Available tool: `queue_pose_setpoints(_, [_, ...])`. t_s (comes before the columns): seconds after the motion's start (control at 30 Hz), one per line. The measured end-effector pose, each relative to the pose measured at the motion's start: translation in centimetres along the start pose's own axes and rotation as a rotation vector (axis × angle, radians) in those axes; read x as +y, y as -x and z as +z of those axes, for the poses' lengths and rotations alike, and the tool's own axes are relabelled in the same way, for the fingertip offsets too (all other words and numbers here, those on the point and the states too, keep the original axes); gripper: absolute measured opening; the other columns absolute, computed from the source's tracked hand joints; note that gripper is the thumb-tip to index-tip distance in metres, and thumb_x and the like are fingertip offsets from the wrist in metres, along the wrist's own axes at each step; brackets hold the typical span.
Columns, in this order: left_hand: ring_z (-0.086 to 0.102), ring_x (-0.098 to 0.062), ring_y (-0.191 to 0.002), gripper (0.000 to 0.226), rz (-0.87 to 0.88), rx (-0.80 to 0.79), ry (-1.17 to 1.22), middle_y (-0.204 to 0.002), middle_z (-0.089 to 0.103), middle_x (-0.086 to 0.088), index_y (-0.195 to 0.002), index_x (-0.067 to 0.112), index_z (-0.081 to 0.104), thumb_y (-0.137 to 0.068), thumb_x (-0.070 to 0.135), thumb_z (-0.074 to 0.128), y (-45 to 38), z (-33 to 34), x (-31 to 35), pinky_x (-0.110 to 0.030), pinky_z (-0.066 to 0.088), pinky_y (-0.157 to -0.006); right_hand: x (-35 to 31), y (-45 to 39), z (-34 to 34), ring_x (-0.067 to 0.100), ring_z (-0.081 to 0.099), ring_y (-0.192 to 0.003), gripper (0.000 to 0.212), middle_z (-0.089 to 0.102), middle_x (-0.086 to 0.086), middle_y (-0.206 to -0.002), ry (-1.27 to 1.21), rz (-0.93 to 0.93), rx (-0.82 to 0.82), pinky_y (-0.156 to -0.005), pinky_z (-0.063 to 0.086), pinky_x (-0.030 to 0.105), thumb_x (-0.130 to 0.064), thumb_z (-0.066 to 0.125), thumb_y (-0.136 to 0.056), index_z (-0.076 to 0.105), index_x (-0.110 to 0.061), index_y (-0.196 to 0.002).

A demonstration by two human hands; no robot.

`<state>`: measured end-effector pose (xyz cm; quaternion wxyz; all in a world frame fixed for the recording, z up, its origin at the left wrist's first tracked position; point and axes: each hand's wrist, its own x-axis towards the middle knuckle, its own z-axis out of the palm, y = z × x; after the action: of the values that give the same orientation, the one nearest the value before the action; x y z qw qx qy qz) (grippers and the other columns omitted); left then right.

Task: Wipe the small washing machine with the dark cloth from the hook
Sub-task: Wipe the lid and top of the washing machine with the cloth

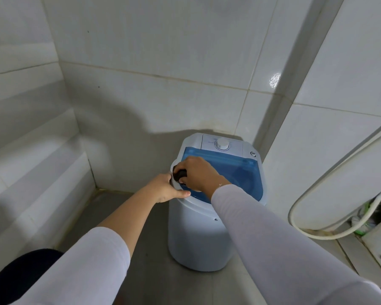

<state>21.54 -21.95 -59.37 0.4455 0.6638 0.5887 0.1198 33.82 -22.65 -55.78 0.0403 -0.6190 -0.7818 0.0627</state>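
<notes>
The small washing machine (pixel 196 234) is a white round tub with a translucent blue lid (pixel 235 172) and a white dial (pixel 222 143) at its back, standing on the floor in a tiled corner. My right hand (pixel 198 172) lies on the lid's left side, closed around a bunched dark cloth (pixel 179 174) pressed to the rim. My left hand (pixel 165 190) grips the machine's left rim just below, thumb along the edge. Most of the cloth is hidden inside my right fist.
White tiled walls close in behind and to the left. A white hose (pixel 317 190) loops down the right wall to a low ledge with cluttered items (pixel 370 214). Grey floor (pixel 150 271) lies in front of the machine.
</notes>
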Motion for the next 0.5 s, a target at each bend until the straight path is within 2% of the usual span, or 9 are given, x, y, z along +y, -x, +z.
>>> queue_pose_setpoints(0.1, [0.045,-0.024,-0.132,0.093,0.008,-0.007,0.009,-0.145,0.047,-0.004,-0.146,0.017,0.033,-0.07,0.044,0.079,0.0,0.0,-0.2,-0.031,0.037,-0.104,0.4,0.4,0.2,0.027,0.058,-0.109,0.032,0.058,0.008,-0.122,0.046,0.001,0.004,-0.092,0.051,0.035,-0.02,0.058,-0.089,0.061,-0.026,-0.12])
queue_pose_setpoints(0.3, [0.048,-0.023,-0.127,0.08,0.027,0.005,0.035,-0.14,0.052,-0.004,-0.143,0.016,0.037,-0.076,0.033,0.077,0.2,0.1,0.1,-0.024,0.035,-0.091,1.7,1.4,0.1,0.027,0.058,-0.109,0.032,0.059,0.007,-0.121,0.053,0.052,0.025,-0.095,0.051,0.038,-0.019,0.059,-0.089,0.061,-0.024,-0.12])
queue_pose_setpoints(0.5, [0.045,-0.024,-0.131,0.083,0.028,0.013,0.011,-0.144,0.047,-0.004,-0.145,0.017,0.033,-0.077,0.034,0.076,0.4,0.1,0.2,-0.03,0.037,-0.103,3.7,3.0,-0.3,0.028,0.058,-0.109,0.03,0.061,0.007,-0.121,0.033,0.107,0.051,-0.097,0.05,0.038,-0.018,0.06,-0.088,0.063,-0.023,-0.118])
